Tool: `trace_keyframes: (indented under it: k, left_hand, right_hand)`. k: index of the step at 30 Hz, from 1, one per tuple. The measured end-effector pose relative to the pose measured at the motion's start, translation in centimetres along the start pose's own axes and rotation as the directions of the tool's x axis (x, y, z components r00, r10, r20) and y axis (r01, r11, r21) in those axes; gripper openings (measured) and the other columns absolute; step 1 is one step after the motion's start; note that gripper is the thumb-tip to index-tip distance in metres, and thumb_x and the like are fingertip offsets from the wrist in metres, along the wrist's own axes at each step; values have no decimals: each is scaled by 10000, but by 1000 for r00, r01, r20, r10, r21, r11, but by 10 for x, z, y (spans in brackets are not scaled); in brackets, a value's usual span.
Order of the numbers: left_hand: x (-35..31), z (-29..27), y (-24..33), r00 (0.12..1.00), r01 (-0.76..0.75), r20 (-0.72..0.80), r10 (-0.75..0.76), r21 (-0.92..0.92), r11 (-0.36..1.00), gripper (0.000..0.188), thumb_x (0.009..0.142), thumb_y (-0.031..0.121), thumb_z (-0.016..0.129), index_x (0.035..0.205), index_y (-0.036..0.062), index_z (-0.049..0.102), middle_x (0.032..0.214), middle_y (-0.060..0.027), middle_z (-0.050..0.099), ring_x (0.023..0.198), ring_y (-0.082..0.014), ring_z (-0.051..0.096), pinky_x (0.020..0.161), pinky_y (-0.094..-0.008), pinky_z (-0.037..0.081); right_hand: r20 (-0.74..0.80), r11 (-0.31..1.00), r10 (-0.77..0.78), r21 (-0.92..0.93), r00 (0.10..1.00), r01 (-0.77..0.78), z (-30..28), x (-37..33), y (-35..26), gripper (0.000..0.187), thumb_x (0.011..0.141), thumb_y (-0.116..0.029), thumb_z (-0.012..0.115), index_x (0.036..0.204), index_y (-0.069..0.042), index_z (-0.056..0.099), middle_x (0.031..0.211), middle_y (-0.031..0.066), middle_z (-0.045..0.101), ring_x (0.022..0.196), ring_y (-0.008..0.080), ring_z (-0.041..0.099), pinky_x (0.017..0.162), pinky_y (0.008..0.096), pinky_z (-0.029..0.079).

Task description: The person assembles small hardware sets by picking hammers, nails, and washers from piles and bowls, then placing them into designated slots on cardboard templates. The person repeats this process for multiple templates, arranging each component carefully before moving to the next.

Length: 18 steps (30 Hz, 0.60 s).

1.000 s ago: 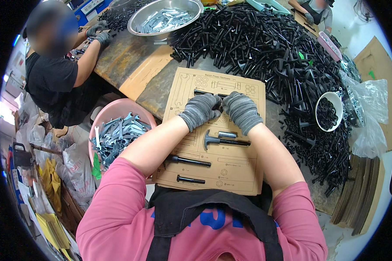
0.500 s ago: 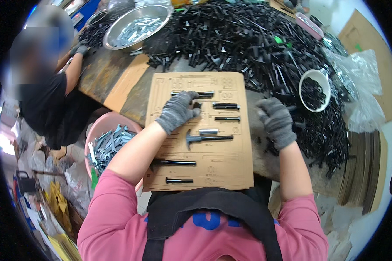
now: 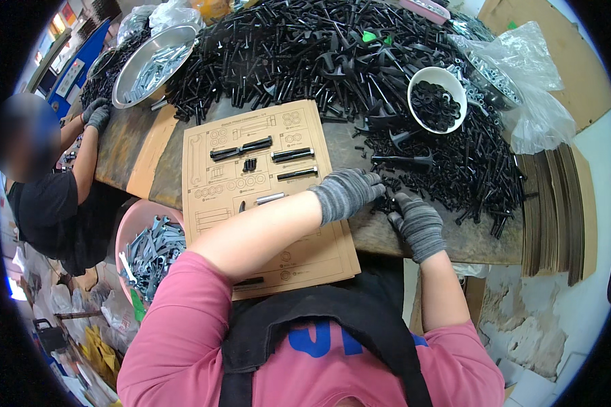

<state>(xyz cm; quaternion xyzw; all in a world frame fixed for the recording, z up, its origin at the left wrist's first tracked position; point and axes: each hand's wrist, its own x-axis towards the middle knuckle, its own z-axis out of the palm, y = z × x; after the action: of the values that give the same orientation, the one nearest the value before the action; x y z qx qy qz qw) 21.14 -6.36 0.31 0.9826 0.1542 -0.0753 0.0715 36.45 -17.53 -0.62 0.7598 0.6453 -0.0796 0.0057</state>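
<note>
The left hand [image 3: 349, 195], in a grey knit glove, reached across the card [image 3: 336, 254] to the table [image 3: 380, 237] just beyond its right edge, its fingers bent and drawn close together. The right hand [image 3: 419, 227], gloved alike, faced it with thumb and fingers bent narrowly inward. Small black parts [image 3: 389, 202] lay between the two sets of fingertips, at the near edge of the heap [image 3: 285, 54]; whether either hand gripped one, I could not tell. A thick black rod [image 3: 402, 161] lay just past the left hand, and the white bowl [image 3: 463, 102] of black pieces [image 3: 433, 105] stood farther back. On the card, a crossed pair of bolts [image 3: 241, 148] lay at the upper left, with two more bolts [image 3: 293, 154] side by side to their right, one thin bolt [image 3: 297, 173] below those, and a few short studs [image 3: 250, 165] in a row. The left forearm partly covered a silver tube [image 3: 270, 198] and hid much of the card's lower half. To the left stood a pink tub [image 3: 123, 230] of wrenches [image 3: 157, 251]; beyond, a co-worker's gloved hands [image 3: 96, 115] were close together at the table's far left edge.
</note>
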Motion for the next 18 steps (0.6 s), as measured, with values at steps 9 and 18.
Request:
trace_keyframes:
  k: [9, 18]
  left_hand:
    - [16, 0, 0, 987, 79, 141, -78, -1, 997, 202, 733, 104, 580, 926, 52, 604, 899, -126, 589, 858, -283, 587, 698, -359, 496]
    - [7, -9, 3, 974, 225, 61, -219, -147, 963, 144, 697, 71, 590, 827, 33, 641, 809, -168, 627, 761, -302, 614, 652, -373, 502]
  right_hand:
    - [-24, 989, -142, 29, 990, 143, 7, 3, 5, 236, 786, -256, 529, 961, -98, 547, 884, 132, 582, 833, 287, 568, 717, 382, 470]
    - [-277, 803, -174, 516, 945, 299, -11, 5, 25, 179, 714, -47, 601, 892, -57, 604, 875, 106, 582, 826, 258, 563, 748, 326, 456]
